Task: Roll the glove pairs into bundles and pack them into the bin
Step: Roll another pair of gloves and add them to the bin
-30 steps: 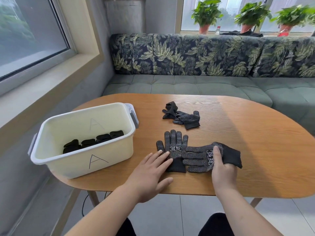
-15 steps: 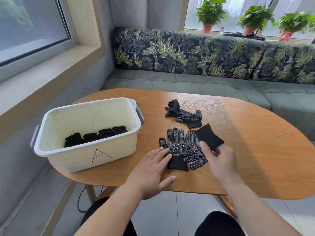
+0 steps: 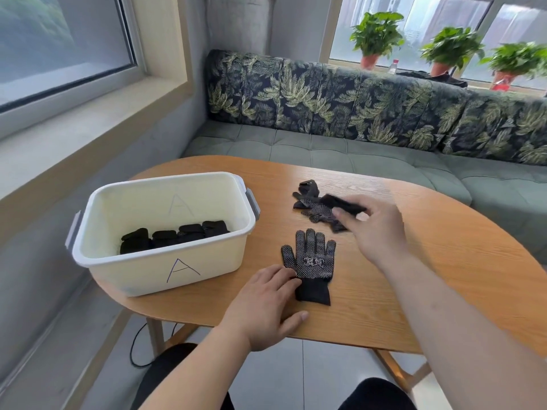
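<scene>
A black dotted glove (image 3: pixel 310 258) lies flat on the wooden table (image 3: pixel 444 276), fingers pointing away from me. My left hand (image 3: pixel 266 303) rests flat on the table with its fingertips touching that glove's wrist edge. My right hand (image 3: pixel 376 232) is raised and blurred, pinching a second black glove (image 3: pixel 343 203) by its cuff. That glove hangs over a loose heap of gloves (image 3: pixel 306 194) farther back, and I cannot separate the two clearly. The white bin (image 3: pixel 159 261) marked "A" stands to the left with several black rolled bundles (image 3: pixel 174 236) inside.
A sofa with leaf-patterned cushions (image 3: pixel 355 99) runs behind the table. Potted plants (image 3: pixel 376 34) stand on the window sill at the back right. A black cable (image 3: pixel 139 347) hangs under the table's near left edge.
My right hand has lifted the second glove off the flat one and carried it away from me, over the far heap. My left hand has stayed by the flat glove.
</scene>
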`<state>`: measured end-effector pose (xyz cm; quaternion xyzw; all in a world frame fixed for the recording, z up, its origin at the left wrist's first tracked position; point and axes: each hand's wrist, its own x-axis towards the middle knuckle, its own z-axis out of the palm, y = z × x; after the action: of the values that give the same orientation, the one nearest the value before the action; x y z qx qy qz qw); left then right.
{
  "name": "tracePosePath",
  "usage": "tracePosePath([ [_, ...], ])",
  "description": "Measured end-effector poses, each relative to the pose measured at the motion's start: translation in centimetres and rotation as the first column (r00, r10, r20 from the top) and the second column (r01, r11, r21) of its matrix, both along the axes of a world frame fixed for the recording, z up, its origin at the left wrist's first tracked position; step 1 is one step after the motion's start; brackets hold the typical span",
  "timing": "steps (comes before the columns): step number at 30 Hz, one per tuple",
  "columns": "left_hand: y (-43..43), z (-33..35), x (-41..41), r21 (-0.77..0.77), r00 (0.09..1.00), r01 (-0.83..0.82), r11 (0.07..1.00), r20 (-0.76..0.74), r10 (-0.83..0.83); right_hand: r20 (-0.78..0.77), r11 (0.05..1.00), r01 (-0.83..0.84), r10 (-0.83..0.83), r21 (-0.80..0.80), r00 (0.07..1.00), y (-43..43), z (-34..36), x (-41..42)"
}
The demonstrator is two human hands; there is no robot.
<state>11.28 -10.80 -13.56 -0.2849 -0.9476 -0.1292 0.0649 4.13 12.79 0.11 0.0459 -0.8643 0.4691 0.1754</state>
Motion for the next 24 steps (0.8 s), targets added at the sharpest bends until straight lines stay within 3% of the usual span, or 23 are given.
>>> tracePosePath([
  [2, 0.0, 0.0, 0.0, -0.004, 1.0, -0.001, 1.0, -0.007, 0.001, 0.137, 0.963, -0.102, 0.069, 0.25, 0.988, 0.0, -2.5, 0.3],
  [4, 0.1, -0.1, 0.1, -0.005, 1.0, 0.0, 1.0, -0.014, 0.0, 0.295, 0.788, -0.213, 0.042, 0.578, 0.955, 0.0, -5.6, 1.3],
  [6, 0.1, -0.3, 0.2, -0.003, 0.999, 0.001, 1.0, -0.033, -0.001, 0.29, 0.669, -0.233, 0.027, 0.706, 0.957, 0.0, -8.3, 2.6],
  [13, 0.1, -0.8, 0.4, 0.009, 0.979, 0.065, 0.998, -0.196, -0.062, -0.08, 0.717, 0.01, 0.065, 0.697, 0.995, -0.7, -10.9, 3.5],
  [18, 0.0, -1.0, 0.4, 0.035, 0.961, 0.107, 0.994, -0.259, -0.094, -0.286, 0.8, 0.229, -0.076, 0.554, 0.955, -1.0, -7.9, 2.7],
  [21, -0.1, -1.1, 0.4, 0.03, 0.955, 0.114, 0.993, -0.279, -0.101, -0.43, 0.682, 0.29, 0.04, 0.672, 0.902, -0.7, -8.0, 3.7],
  [24, 0.0, -1.1, 0.5, -0.003, 0.945, 0.124, 0.992, -0.306, -0.119, -0.336, 0.505, 0.215, 0.161, 0.836, 0.928, -0.5, -11.0, 5.0],
])
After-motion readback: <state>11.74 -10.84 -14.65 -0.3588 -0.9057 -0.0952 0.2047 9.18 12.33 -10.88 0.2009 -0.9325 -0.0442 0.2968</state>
